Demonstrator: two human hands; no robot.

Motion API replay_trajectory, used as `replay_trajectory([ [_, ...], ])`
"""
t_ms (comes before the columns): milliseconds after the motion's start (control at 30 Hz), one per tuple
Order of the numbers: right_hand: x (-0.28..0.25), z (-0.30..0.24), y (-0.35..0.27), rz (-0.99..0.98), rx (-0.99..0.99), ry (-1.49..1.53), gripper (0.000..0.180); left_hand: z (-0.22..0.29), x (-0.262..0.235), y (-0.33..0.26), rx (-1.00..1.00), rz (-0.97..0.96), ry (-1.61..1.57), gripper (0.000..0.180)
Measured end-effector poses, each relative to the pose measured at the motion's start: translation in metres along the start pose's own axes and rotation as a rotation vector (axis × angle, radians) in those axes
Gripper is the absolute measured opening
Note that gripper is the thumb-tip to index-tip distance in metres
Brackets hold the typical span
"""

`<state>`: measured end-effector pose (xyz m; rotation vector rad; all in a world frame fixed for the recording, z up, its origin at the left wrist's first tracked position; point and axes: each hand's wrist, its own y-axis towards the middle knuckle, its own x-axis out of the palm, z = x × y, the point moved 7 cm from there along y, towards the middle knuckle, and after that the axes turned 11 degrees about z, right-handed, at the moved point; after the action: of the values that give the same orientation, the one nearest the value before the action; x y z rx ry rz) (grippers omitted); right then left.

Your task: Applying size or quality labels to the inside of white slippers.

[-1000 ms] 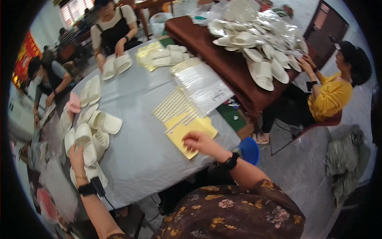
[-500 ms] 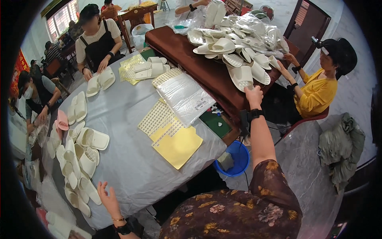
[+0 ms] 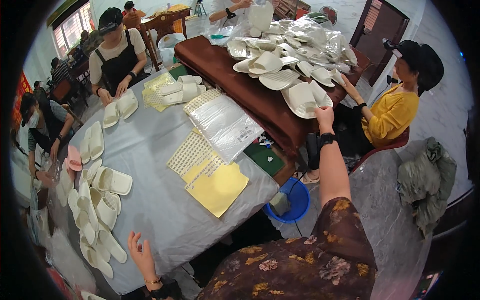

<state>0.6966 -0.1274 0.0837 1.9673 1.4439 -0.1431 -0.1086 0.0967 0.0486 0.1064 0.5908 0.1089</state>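
My right hand [image 3: 325, 118] reaches to the near edge of the brown-covered table and grips a pair of white slippers [image 3: 301, 99] by one end. Behind them lies a heap of white slippers [image 3: 280, 65], some in clear plastic. Over the near edge of the grey-covered table [image 3: 150, 165], my left hand [image 3: 143, 256] is open with fingers apart and holds nothing. The nearest things to it are loose white slippers [image 3: 107, 242] along the table's left side.
Yellow sticker sheets [image 3: 217, 187] and a clear plastic packet [image 3: 227, 125] lie mid-table. A blue bucket [image 3: 292, 202] stands below on the floor. One co-worker in yellow [image 3: 395, 112] sits at the right; another [image 3: 120, 60] handles slippers across the table. A pink slipper [image 3: 74, 158] lies left.
My right hand has shifted slightly right, and the slippers at its fingers have tilted. My left hand stays open with its fingers spread. The whole view has moved a little.
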Motion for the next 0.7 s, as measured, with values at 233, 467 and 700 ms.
replay_trajectory([
  [233, 0.04, -0.022, 0.021, -0.373, -0.015, 0.202, 0.096, -0.029, -0.01, -0.007, -0.052, 0.052, -0.007, 0.03],
  [467, 0.063, 0.058, 0.088, -0.579, -0.059, 0.318, 0.102, -0.004, 0.014, -0.003, 0.097, 0.003, 0.041, 0.032],
  [700, 0.1, 0.048, 0.113, -0.315, -0.449, 0.391, 0.064, 0.005, -0.007, -0.024, 0.066, 0.06, -0.037, 0.032],
])
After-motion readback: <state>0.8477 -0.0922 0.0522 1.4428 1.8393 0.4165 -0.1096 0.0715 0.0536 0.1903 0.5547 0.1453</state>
